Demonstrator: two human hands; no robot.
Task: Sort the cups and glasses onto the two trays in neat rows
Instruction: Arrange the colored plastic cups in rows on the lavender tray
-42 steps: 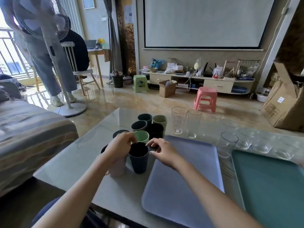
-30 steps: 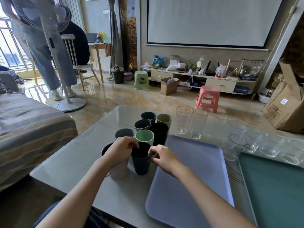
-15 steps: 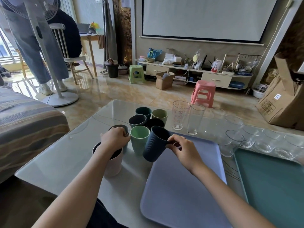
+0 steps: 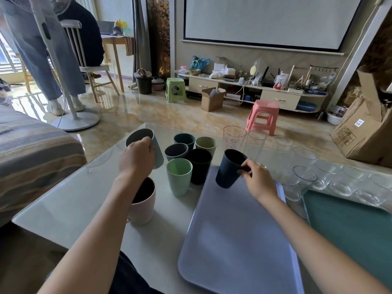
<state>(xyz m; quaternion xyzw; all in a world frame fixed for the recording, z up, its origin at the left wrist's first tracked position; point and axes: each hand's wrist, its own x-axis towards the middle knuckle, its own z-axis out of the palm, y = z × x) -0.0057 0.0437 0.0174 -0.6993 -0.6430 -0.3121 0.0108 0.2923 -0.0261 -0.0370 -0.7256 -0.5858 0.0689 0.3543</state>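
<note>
Home living room: projector screen [image 4: 265, 20], sofa [image 4: 31, 149]

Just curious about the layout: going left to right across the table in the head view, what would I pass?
Grey cup in the left hand → light green cup → navy cup in the right hand → lone glass → teal tray.

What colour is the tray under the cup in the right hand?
The flat plastic tray is pale lavender blue, seen best in the head view.
</note>
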